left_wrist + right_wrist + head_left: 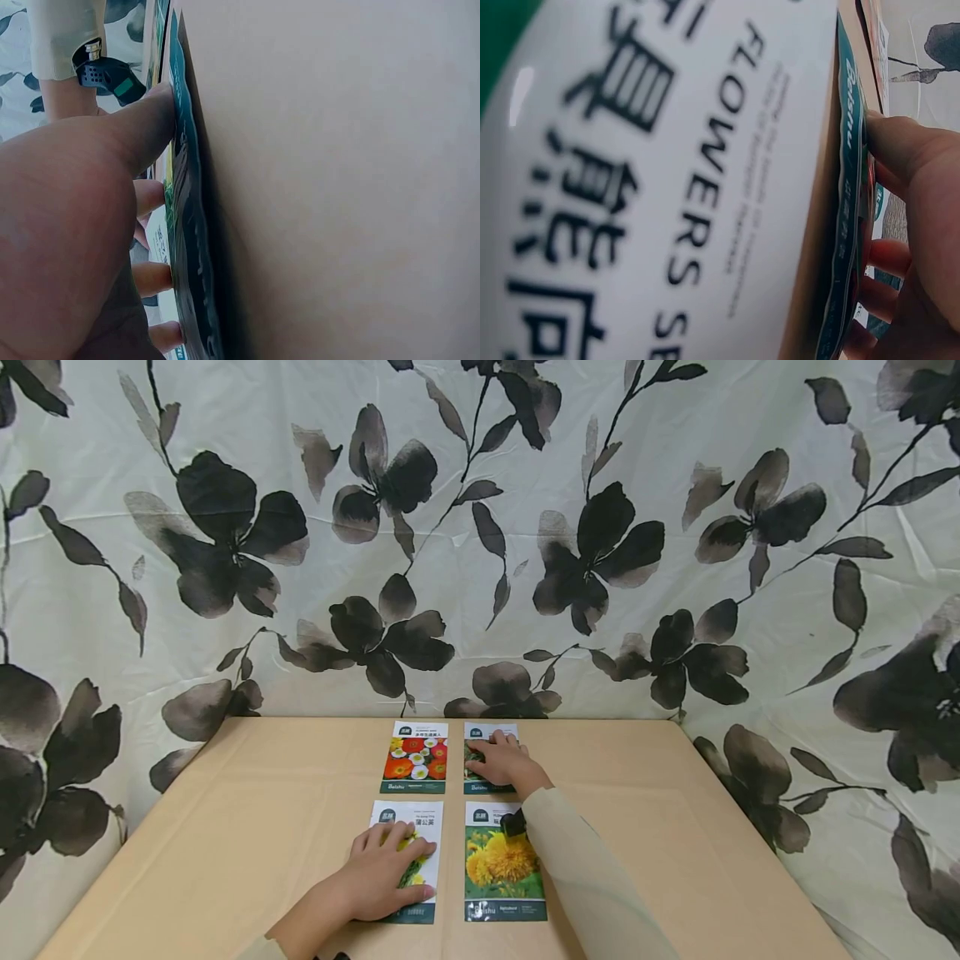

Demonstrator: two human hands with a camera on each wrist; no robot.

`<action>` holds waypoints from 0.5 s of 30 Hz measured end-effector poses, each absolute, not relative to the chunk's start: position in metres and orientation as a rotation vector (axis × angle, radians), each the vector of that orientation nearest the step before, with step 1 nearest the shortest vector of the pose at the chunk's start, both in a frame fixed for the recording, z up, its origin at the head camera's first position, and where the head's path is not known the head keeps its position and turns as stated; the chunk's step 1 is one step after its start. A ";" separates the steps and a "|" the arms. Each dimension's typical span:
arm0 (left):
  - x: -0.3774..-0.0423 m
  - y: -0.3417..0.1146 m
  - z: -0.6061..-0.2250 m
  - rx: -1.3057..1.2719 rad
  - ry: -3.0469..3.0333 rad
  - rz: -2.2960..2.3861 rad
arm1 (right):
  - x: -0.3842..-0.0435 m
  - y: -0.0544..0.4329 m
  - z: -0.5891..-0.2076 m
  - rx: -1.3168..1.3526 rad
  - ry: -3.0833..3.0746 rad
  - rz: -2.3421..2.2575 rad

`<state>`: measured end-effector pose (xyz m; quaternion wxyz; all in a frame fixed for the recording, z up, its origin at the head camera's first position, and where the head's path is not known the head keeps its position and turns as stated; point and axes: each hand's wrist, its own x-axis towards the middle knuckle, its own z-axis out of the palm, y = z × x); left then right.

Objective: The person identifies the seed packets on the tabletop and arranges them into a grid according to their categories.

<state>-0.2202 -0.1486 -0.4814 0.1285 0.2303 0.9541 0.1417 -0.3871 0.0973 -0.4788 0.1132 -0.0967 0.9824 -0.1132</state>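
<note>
Four seed packets lie on the table in two rows. My left hand (386, 872) rests with spread fingers on the front left packet (427, 814), covering much of its picture. In the left wrist view the thumb and fingertips touch that packet's face, near its dark teal bottom band (196, 225). My right hand (504, 762) lies over the back right packet (478, 731) and hides most of its picture. A packet with yellow flowers (502, 860) lies under the right forearm, its upper right corner covered. The back left packet (415, 758) shows red, orange and white flowers.
The light wood-coloured table (247, 827) extends to both sides of the packets. Behind it hangs a white curtain (480, 568) with dark flowers. A small black device (513, 822) sits at the right wrist.
</note>
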 end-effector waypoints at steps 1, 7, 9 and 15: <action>-0.220 -0.149 -0.481 0.669 2.775 0.412 | -0.387 0.097 -0.479 -0.283 2.884 -0.332; -0.219 -0.148 -0.482 0.659 2.779 0.413 | -0.386 0.097 -0.479 -0.285 2.883 -0.339; -0.219 -0.148 -0.482 0.660 2.778 0.411 | -0.386 0.097 -0.479 -0.285 2.881 -0.347; -0.220 -0.150 -0.479 0.665 2.765 0.393 | -0.386 0.096 -0.478 -0.294 2.881 -0.331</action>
